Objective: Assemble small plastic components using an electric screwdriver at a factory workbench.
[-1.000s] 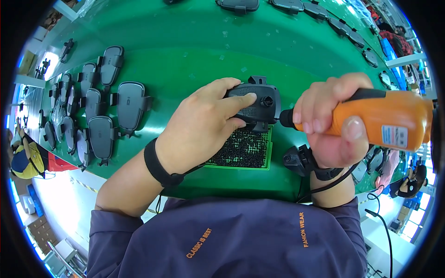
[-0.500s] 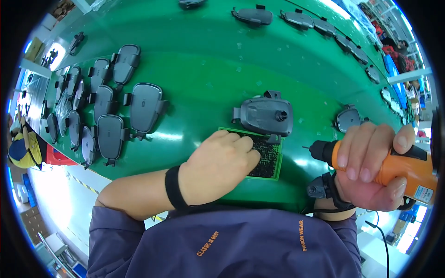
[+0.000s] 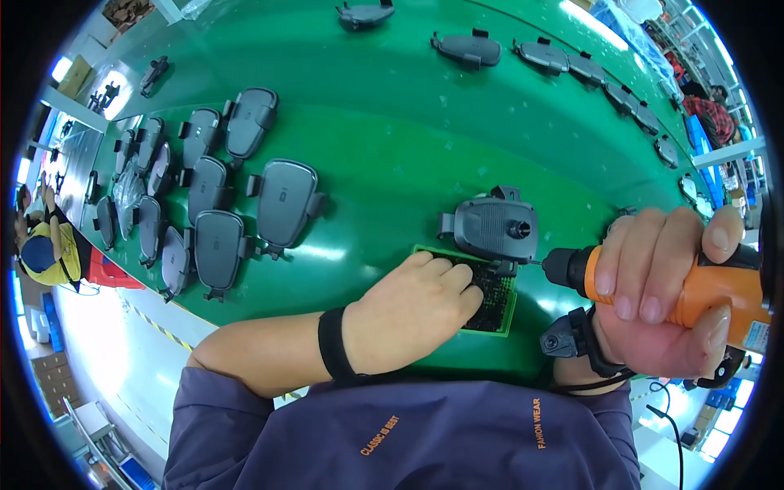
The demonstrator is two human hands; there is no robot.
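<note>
The right hand is wrapped around an orange electric screwdriver, its thin bit pointing left, close to the right end of a dark phone holder. That holder lies back side up on the green table, its round knob toward the right, and its near clamp arm reaches over the far right part of a green-rimmed tray. A second ago the left hand was spread over the holder's back with the bit right at its edge; now that hand is off it, curled knuckles-up over the tray of small black pieces, much as half a second ago. Its fingertips are hidden, so I cannot tell whether they pinch anything. Compared with half a second ago, the gap between bit and holder is narrower, and another holder beyond the right hand is now mostly covered by it. The finished-looking group of holders on the left and the row along the far side keep their arrangement.
</note>
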